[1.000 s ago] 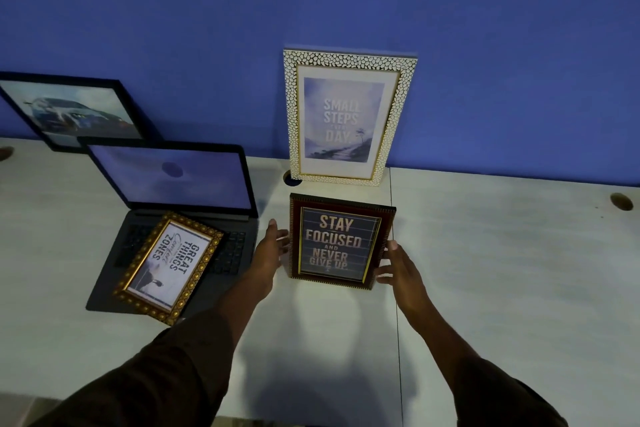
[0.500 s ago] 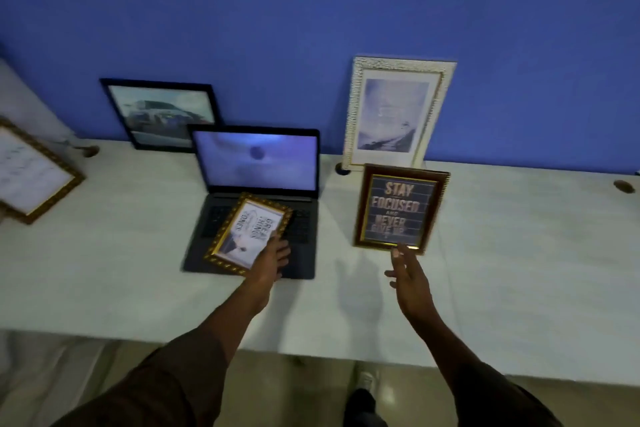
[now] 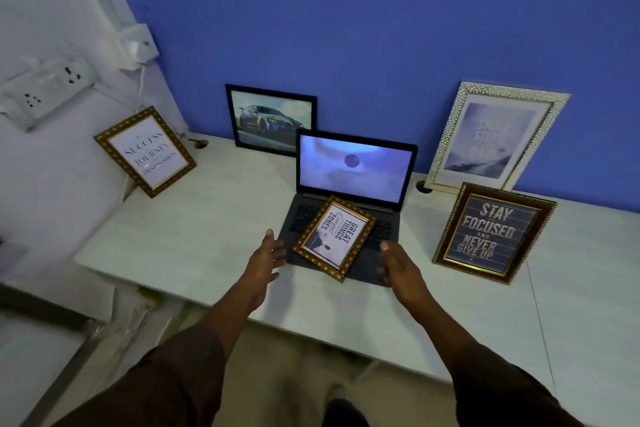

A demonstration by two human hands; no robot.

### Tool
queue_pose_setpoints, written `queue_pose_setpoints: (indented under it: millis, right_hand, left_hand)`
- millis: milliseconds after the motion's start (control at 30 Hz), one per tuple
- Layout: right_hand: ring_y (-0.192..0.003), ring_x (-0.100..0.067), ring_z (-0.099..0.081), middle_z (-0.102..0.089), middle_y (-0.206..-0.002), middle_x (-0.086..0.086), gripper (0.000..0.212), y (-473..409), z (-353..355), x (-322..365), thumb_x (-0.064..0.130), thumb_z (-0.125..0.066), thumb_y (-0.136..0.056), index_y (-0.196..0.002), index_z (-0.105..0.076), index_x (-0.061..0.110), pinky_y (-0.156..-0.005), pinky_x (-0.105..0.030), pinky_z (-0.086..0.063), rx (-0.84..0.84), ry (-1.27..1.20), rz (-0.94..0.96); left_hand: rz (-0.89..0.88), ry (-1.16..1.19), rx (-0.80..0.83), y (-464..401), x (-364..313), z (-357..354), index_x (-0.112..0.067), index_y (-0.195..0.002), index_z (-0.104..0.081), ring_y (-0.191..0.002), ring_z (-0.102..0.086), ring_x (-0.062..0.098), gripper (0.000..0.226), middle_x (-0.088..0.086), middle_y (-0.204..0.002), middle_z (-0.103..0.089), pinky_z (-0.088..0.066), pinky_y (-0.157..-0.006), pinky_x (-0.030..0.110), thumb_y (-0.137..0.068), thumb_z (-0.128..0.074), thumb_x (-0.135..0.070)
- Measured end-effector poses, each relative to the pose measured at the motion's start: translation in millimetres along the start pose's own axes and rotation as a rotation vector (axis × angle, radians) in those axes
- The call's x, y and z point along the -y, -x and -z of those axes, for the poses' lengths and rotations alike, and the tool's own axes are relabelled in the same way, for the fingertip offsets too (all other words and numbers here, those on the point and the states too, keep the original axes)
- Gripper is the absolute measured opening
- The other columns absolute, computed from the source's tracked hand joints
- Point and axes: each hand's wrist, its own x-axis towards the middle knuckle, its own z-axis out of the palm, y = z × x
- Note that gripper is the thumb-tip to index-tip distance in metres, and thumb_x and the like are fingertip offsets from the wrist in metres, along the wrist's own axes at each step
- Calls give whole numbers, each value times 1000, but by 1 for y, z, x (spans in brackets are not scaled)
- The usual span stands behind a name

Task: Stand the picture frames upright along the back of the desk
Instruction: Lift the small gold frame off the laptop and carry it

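Over the laptop (image 3: 346,218), both hands have left the dark frame (image 3: 493,232) standing; left hand (image 3: 265,258) and right hand (image 3: 396,265), fingers spread and empty, now flank the gold frame (image 3: 335,238) lying flat.

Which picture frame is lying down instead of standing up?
The small gold "Great Things" frame. It lies flat on the laptop keyboard, between both hands; the other four frames stand upright.

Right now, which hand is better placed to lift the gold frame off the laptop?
Probably left. The left hand is open beside the gold frame, near its low corner. The right hand, also open, sits over the laptop, slightly further from the frame's edge.
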Motion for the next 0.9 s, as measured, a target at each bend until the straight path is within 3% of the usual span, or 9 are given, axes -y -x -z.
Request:
queue_pose_setpoints:
  millis: [200, 300, 400, 533, 600, 733, 800, 900]
  right_hand:
    - [-96, -18, -67, -63, -132, -7, 57, -53, -14, -4, 63, -39, -99, -138, -52, 23, -97, -44, -54, -8, -16, -84]
    - [-97, -20, -65, -62, -128, -5, 46, -80, -21, -11, 59, -40, -100, -130, -53, 26, -99, -46, -52, 4, -62, -159]
    - [-95, -20, -65, -64, -123, -9, 27, -104, -28, -15, 53, -45, -101, -111, -56, 30, -89, -40, -53, 22, -77, -178]
    - [-101, -23, -67, -66, -124, -5, 36, -127, -35, -29, 54, -48, -99, -118, -59, 25, -89, -39, -54, 76, -58, -217]
    - [-97, -21, -71, -70, -119, -3, 47, -136, -37, -37, 60, -52, -95, -126, -59, 25, -84, -36, -55, 75, -84, -246]
    - [-88, -21, -74, -77, -103, 2, 43, -148, -42, -43, 60, -59, -88, -117, -65, 29, -83, -42, -59, 38, -128, -302]
    - [-94, -21, -73, -76, -106, 1, 31, -152, -45, -39, 45, -59, -94, -112, -70, 22, -82, -37, -56, 22, -152, -302]
    - [-99, -19, -72, -77, -111, -3, 18, -161, -45, -25, 23, -57, -101, -108, -72, 15, -87, -34, -55, 54, -244, -266]
  left_hand:
    - [44, -131, 38, -35, -9, -13, -14, -146, -47, -129, -51, 28, 55, 11, -141, -55, -35, -112, 45, -105, -38, -48]
    - [60, -223, 40, -61, -18, -21, -18, -105, -61, -111, -56, 25, 24, 5, -114, -63, -38, -100, 37, -105, -45, -36]
    - [77, -299, -4, -92, -33, -34, -23, -80, -57, -82, -57, 15, 28, -3, -87, -61, -41, -92, 34, -105, -47, -28]
    - [110, -396, 34, -123, -39, -51, -20, -89, -65, -94, -66, 26, 22, 3, -93, -70, -51, -94, 38, -101, -53, -34]
    - [152, -403, 76, -133, -32, -59, -17, -101, -71, -95, -69, 24, 24, 5, -98, -75, -54, -85, 33, -97, -60, -37]
    - [184, -359, 31, -148, -19, -71, -22, -86, -72, -81, -69, 21, 21, -6, -71, -76, -50, -69, 26, -96, -63, -37]
    - [236, -278, -13, -148, -22, -76, -23, -84, -66, -76, -65, 18, 26, -2, -73, -72, -51, -72, 28, -100, -55, -40]
    - [344, -182, -33, -151, -21, -74, -20, -104, -68, -87, -69, 25, 43, 10, -100, -72, -54, -91, 37, -100, -44, -56]
